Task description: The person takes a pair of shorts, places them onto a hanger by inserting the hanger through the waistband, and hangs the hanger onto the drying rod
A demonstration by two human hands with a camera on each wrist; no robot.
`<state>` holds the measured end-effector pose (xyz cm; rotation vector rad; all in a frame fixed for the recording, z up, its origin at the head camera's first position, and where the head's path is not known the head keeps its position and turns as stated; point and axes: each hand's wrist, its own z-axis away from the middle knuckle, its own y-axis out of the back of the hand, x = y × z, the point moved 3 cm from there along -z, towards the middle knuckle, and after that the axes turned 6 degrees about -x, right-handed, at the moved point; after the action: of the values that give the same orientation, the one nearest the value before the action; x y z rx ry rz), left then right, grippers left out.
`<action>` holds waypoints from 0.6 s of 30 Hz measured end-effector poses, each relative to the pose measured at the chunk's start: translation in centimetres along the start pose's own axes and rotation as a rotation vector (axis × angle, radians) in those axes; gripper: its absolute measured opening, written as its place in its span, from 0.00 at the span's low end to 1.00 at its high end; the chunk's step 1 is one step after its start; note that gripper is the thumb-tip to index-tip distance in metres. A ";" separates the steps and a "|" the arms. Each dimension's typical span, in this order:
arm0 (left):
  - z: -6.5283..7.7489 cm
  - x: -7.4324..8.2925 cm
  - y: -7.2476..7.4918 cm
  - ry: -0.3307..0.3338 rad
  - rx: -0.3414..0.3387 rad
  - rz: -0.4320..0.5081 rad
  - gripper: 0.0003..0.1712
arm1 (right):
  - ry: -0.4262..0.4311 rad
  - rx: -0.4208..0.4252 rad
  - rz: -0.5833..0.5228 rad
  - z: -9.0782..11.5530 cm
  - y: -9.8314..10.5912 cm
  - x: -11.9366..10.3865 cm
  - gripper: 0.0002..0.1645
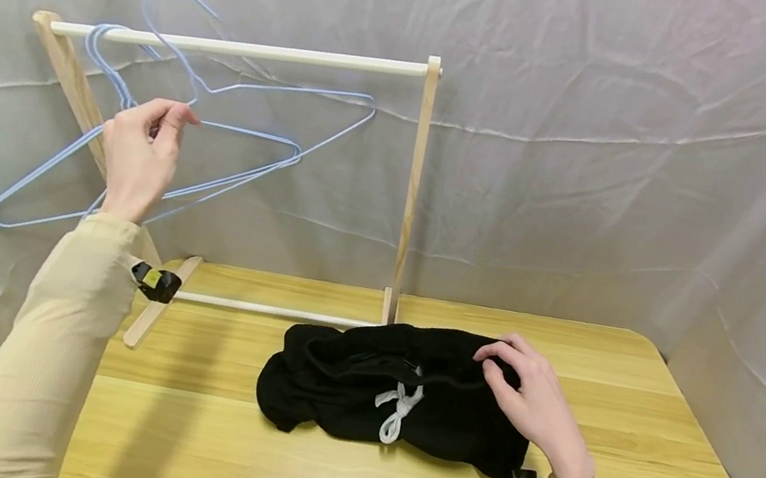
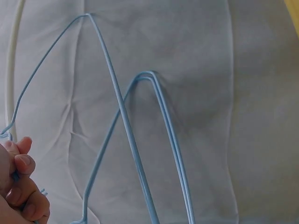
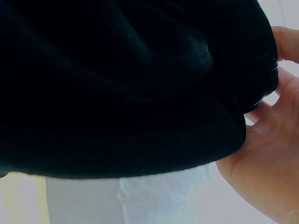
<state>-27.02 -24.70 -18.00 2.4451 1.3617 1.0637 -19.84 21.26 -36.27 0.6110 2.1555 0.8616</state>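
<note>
A light-blue wire hanger (image 1: 264,87) is pinched just below its hook by my left hand (image 1: 143,148). Its hook stands higher than the white rail (image 1: 322,60) of the rack. Beside it, more blue hangers (image 1: 36,177) hang from the rail, partly behind the hand; in the left wrist view their shoulder ends (image 2: 149,77) overlap the held one. A black garment (image 1: 339,409) with a white drawstring (image 1: 400,411) tied in a bow lies bunched on the table. Over its right end rests my right hand (image 1: 540,392), fingers loosely bent; the right wrist view shows some fingers behind the cloth (image 3: 140,140).
The rack's wooden uprights (image 1: 412,193) stand at the back of the wood-grain table (image 1: 659,454), with a low white crossbar (image 1: 272,310) between its feet. Grey fabric (image 1: 590,181) hangs behind and to the right.
</note>
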 end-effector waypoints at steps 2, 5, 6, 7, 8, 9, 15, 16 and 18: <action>0.1 0.1 0.1 0.006 0.015 0.026 0.21 | -0.001 0.000 -0.001 0.0 0.0 0.1 0.10; 0.6 0.2 0.0 0.002 0.045 0.061 0.21 | 0.002 -0.001 -0.001 0.0 0.0 0.1 0.10; 0.9 0.2 0.0 -0.003 0.050 0.073 0.21 | 0.002 -0.001 -0.001 0.1 0.0 0.1 0.10; 1.1 0.3 -0.1 -0.009 0.056 0.085 0.21 | 0.002 -0.002 -0.002 0.1 0.0 0.2 0.10; 1.4 0.3 -0.2 -0.008 0.059 0.099 0.21 | 0.002 -0.002 -0.004 0.1 0.0 0.2 0.10; 1.8 0.4 -0.3 -0.005 0.063 0.114 0.21 | 0.001 -0.003 -0.004 0.1 0.0 0.2 0.10; 4.1 0.1 -0.1 0.109 0.129 0.222 0.20 | 0.000 -0.008 -0.009 0.1 0.0 0.1 0.09; 4.6 0.0 -0.1 0.129 0.140 0.231 0.21 | 0.001 -0.009 -0.010 0.1 0.0 0.1 0.09; 5.7 -0.2 0.1 0.149 0.160 0.230 0.22 | -0.002 -0.010 -0.012 0.1 -0.1 0.1 0.08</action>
<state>-23.31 -23.76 -22.27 2.7426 1.2741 1.2549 -19.82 21.34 -36.42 0.5929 2.1496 0.8648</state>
